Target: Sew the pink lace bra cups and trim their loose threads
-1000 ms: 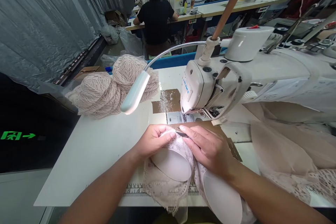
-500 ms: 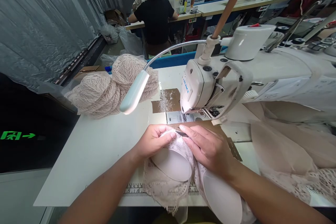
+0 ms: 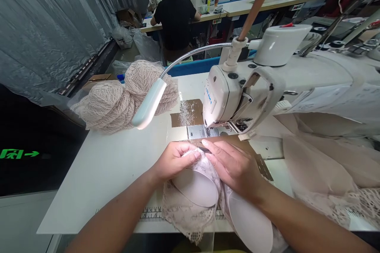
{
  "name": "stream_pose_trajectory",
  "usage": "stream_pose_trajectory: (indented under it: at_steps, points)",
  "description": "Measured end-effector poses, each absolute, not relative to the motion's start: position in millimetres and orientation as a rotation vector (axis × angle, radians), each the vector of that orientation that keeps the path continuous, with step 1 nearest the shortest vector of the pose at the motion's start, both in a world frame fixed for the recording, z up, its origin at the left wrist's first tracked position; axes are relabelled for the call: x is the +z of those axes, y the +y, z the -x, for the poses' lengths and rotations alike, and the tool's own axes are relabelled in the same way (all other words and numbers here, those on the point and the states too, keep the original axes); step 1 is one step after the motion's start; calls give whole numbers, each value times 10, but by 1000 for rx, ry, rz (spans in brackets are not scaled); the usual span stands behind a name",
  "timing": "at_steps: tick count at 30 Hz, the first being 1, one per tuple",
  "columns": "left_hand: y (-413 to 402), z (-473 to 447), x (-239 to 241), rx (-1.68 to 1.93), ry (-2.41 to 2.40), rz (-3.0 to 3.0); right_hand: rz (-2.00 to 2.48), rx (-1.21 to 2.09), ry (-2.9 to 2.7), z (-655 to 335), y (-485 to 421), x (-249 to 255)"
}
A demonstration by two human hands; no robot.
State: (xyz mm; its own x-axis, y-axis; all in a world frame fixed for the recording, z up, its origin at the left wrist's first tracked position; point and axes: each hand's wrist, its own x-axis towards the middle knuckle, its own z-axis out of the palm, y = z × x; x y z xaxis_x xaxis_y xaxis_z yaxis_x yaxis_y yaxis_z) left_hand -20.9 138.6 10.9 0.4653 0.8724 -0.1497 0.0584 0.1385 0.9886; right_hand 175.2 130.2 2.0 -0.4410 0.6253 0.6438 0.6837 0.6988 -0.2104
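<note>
The lace bra (image 3: 190, 210) lay at the near edge of the white table (image 3: 103, 174), just in front of the sewing machine (image 3: 297, 83), its two smooth pale cups turned up and its scalloped lace hanging over the printed ruler strip (image 3: 148, 216). Both forearms came in low from the near side and met over the upper edge of the left cup. The left hand (image 3: 175, 160) was curled tight, knuckles up, with fingertips and thumb pinched shut on a fold of the lace. The right hand (image 3: 234, 166) lay flatter, palm down across the seam between the cups, wrist resting on the fabric. Its forefinger and thumb were closed on a small dark tool (image 3: 205, 150), whose thin tip poked out toward the left hand's fingers; I couldn't tell what kind of tool it was. The two hands were almost touching, just short of the needle plate (image 3: 197, 131) and a brown taped patch (image 3: 187, 112). The gooseneck lamp (image 3: 148, 104) hung over the table, a heap of lace cups (image 3: 118, 102) sat at the far left, and loose beige cloth (image 3: 320, 166) lay under the machine's arm. Farther back a person in black (image 3: 175, 19) sat at another table.
</note>
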Motion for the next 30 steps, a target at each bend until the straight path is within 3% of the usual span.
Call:
stream_pose_trajectory:
  at_steps: [11, 21, 30]
  points:
    - [1391, 215, 124, 699, 932, -1349, 998, 106, -2177, -1774, 1294, 41]
    - [1378, 205, 107, 662, 913, -1344, 1280, 956, -2000, -1750, 1337, 171]
    - [1368, 205, 122, 730, 996, -1434, 1207, 1077, -1831, -1751, 1370, 178]
